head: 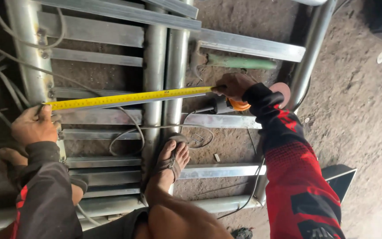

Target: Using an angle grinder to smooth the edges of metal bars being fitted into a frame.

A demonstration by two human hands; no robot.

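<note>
Tape point(129, 98) stretched across frame point(164, 66): left hand point(34, 125) pins its end, right hand point(233, 85) grips the case; no marking visible yet.

No packages, labels, signs or screens

Nothing of that kind shows anywhere in the head view at this moment.

Head view, single camera: worn on the person's head, facing steeply down, close range; takes in grey steel tube-and-bar frame point(164, 66) lying on brown dirt floor point(354, 110), both sleeved forearms, and one sandalled foot point(173, 159)
</note>
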